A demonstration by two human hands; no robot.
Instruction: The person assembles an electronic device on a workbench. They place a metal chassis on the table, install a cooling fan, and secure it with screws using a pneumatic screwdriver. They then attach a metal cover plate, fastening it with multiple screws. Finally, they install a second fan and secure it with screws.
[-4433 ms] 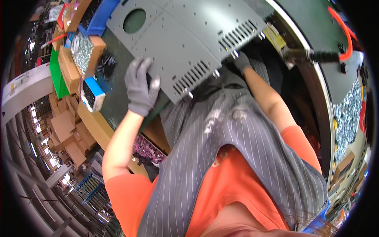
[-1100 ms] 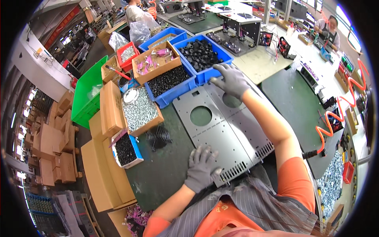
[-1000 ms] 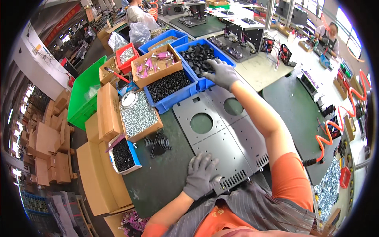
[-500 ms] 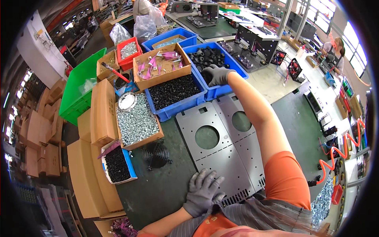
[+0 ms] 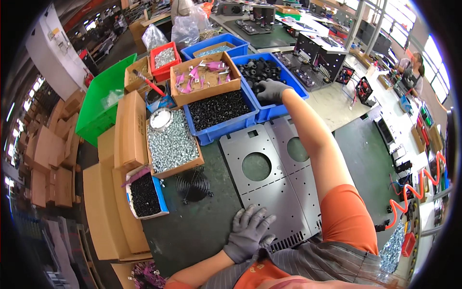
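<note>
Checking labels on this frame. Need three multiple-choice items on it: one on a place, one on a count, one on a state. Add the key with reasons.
1. Where is the right hand?
A. In the blue bin of black round parts
B. On the wire fan guard
C. In the green crate

2. How many large round holes show in the grey metal panel?
A. One
B. Two
C. Four

3. What is the left hand doing?
A. Gripping a screwdriver
B. Lifted clear of the bench
C. Lying with fingers spread on the panel's near edge

Key: 1 A, the gloved right hand is down among the black parts in that bin. 2 B, one hole sits in each half of the panel. 3 C, the gloved left hand rests with fingers spread on the panel by its vent slots, holding nothing.
</note>
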